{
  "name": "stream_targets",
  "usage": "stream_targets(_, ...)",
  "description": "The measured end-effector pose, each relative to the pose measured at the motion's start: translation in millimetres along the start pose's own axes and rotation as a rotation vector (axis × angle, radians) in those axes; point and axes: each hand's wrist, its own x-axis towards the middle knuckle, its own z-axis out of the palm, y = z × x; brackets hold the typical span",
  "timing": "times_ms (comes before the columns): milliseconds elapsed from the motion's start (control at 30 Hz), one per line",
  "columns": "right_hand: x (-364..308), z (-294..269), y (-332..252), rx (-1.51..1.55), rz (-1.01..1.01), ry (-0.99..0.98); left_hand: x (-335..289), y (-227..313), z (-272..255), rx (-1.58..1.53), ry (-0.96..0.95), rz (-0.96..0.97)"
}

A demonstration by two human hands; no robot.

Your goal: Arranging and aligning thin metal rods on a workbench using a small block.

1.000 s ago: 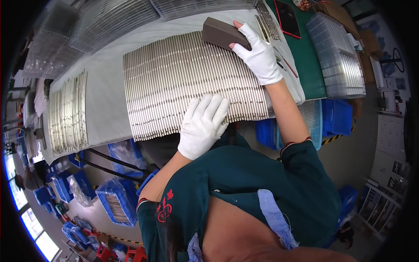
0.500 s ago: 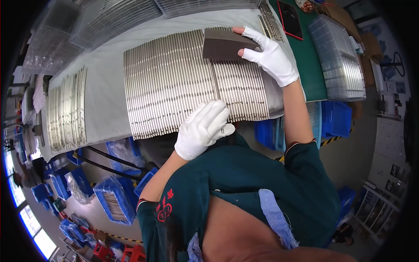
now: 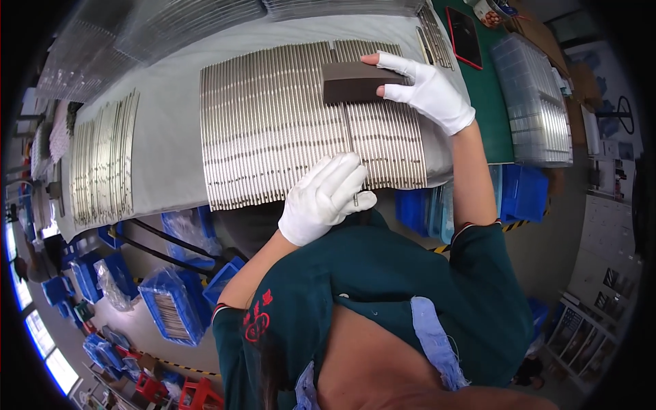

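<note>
Slim silvery metal rods (image 3: 266, 130) lie side by side in a wide row on the cloth-covered table, with dark marks across them. A dark gap splits the row right of its middle, and one rod (image 3: 347, 126) runs along it. My left hand (image 3: 322, 199), in a white glove, is closed at the near end of that rod; a short tip shows between thumb and fingers. My right hand (image 3: 434, 99), gloved with bare thumb and fingertip, grips a dark grey-brown block (image 3: 362, 83). The block rests across the upper part of the rods.
A smaller group of rods (image 3: 104, 160) lies at the table's left. Clear plastic trays (image 3: 184, 31) are stacked along the back, and more trays (image 3: 533, 102) stand at right. A red-edged phone (image 3: 465, 37) lies on the green mat. Blue bins (image 3: 171, 307) stand below the table.
The block in my right hand has slid toward me along the rods, uncovering their far ends. My left hand keeps its hold at the near edge. The whole view has shifted slightly.
</note>
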Motion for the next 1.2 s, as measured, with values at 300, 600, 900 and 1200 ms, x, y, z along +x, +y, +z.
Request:
stream_targets(300,-7.6,-10.5,6.0,-0.054,0.003,0.038,-6.3,-3.1,5.2,0.010,0.088,0.028)
stream_targets(600,3.1,-39.0,17.6,-0.026,-0.116,0.129,-0.8,-2.6,-0.3,0.063,-0.047,0.013)
stream_targets(900,83.2,-51.6,18.3,-0.694,-0.237,0.281,0.6,-2.7,2.6,0.205,-0.145,0.013)
stream_targets(1200,65.9,-63.8,16.7,-0.977,-0.391,0.428,-5.3,2.3,2.2,0.344,-0.225,-0.021)
